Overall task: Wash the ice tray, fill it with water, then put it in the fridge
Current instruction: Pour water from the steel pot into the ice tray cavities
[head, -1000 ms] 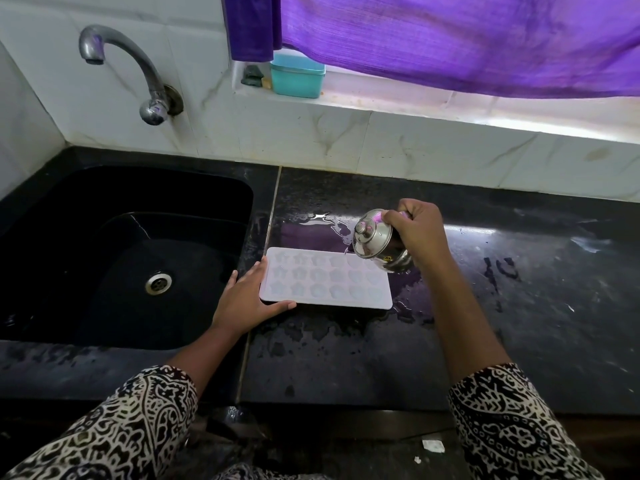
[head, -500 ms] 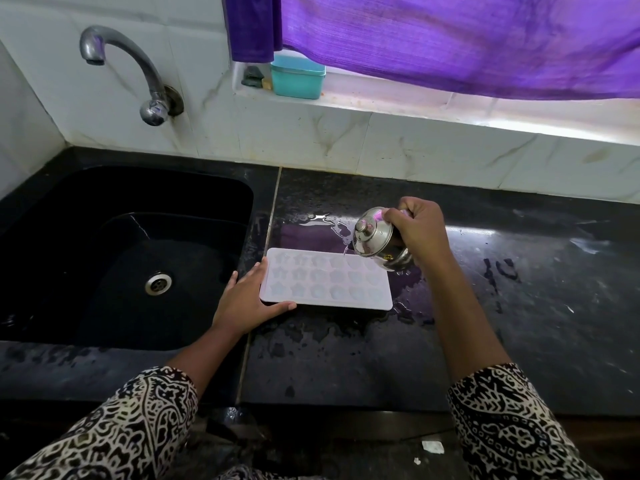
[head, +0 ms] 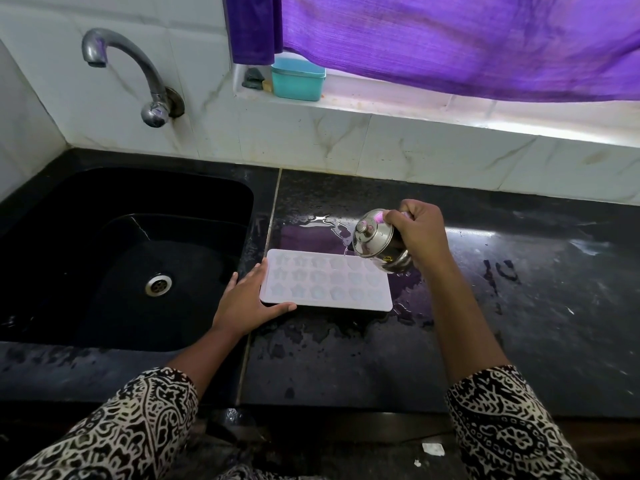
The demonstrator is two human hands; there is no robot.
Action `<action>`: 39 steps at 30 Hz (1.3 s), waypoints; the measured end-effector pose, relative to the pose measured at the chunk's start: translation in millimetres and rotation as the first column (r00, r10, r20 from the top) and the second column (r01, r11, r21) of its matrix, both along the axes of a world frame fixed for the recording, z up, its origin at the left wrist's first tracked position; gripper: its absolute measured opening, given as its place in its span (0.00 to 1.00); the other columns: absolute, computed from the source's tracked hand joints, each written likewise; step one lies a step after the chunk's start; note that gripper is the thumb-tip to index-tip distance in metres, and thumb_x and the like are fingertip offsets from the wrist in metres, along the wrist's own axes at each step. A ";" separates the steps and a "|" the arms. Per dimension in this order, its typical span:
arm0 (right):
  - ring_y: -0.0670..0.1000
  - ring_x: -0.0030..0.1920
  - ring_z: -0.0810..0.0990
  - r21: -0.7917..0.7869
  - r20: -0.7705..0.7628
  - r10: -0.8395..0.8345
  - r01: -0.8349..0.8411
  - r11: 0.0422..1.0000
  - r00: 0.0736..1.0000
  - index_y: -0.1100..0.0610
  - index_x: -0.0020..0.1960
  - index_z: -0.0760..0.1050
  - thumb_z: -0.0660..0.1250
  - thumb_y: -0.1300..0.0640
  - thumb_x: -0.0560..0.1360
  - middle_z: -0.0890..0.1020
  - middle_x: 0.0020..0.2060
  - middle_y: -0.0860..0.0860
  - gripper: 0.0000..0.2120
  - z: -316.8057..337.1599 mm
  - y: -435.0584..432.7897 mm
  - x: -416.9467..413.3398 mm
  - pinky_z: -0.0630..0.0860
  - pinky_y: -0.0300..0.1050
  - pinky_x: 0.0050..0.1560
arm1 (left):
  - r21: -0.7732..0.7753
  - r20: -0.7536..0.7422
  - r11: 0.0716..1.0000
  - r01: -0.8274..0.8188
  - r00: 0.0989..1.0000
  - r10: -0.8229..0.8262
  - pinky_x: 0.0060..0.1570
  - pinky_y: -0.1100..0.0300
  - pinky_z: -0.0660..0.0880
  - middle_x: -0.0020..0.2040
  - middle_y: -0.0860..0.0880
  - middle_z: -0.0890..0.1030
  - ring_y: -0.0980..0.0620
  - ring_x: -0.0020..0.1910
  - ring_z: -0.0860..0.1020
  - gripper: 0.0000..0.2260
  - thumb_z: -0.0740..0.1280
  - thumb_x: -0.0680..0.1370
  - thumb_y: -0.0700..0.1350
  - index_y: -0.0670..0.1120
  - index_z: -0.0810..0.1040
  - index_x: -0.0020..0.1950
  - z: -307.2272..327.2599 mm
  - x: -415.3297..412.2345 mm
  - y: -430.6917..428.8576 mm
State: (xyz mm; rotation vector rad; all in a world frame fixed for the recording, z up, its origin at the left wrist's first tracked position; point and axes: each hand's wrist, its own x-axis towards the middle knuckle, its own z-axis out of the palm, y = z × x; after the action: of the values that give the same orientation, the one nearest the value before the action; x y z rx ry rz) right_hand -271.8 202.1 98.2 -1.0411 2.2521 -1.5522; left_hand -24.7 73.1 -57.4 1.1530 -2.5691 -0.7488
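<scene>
The right grip [head: 417, 233] clasps a tilted steel pot [head: 375, 242], its sticker [head: 388, 259] unreadable; the left grip [head: 242, 303], spread flat, touches the ice tray [head: 325, 285].

The right hand [head: 414, 233] hides the back of the steel pot [head: 375, 242]. The pot covers a far corner of the ice tray [head: 325, 282]. The dark thing [head: 254, 79] by the teal box [head: 298, 79] is too small to tell.

Daylight reaches us from under the purple curtain [head: 450, 39], burning the window sill [head: 554, 121] to white glare. The wet bench [head: 519, 323] throws back a pale streak and a purple sheen; the ice tray [head: 325, 285] takes a lilac cast. Our near foreground is dim. Straight lines bow toward the frame edges.
</scene>
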 end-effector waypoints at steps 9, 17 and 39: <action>0.47 0.31 0.69 -0.119 0.332 -0.075 0.120 0.986 0.940 0.54 0.29 0.65 0.68 0.63 0.71 0.70 0.24 0.46 0.16 -7.6 5.5 -11.6 0.70 0.42 0.36 | -0.003 0.007 1.000 -0.005 1.000 0.005 0.75 0.54 0.43 0.78 0.53 0.59 0.58 0.77 0.55 0.55 0.60 0.62 0.78 0.49 0.49 0.80 1.2 -0.5 1.2; 0.46 0.30 0.68 -0.100 0.280 -0.103 0.136 0.986 0.955 0.55 0.30 0.65 0.68 0.62 0.71 0.69 0.26 0.50 0.15 -12.8 18.5 -20.3 0.69 0.40 0.33 | -0.010 0.010 1.000 -0.002 1.000 0.003 0.76 0.53 0.43 0.78 0.52 0.60 0.58 0.77 0.55 0.56 0.58 0.61 0.78 0.48 0.49 0.80 0.6 0.4 0.7; 0.46 0.28 0.64 -0.018 0.006 -0.049 0.049 0.999 0.999 0.53 0.28 0.63 0.69 0.63 0.71 0.66 0.25 0.48 0.19 -2.3 24.4 -19.1 0.64 0.39 0.31 | -0.024 0.020 1.000 0.007 1.000 -0.006 0.76 0.52 0.45 0.78 0.51 0.60 0.57 0.77 0.55 0.59 0.53 0.58 0.82 0.49 0.49 0.80 -0.4 0.3 0.5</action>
State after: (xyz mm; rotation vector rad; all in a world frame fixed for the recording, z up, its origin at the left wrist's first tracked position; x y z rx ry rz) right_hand -290.8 226.6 95.9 -0.9920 2.2805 -1.5958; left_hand -24.3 73.7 -57.8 1.1514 -2.5918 -0.7100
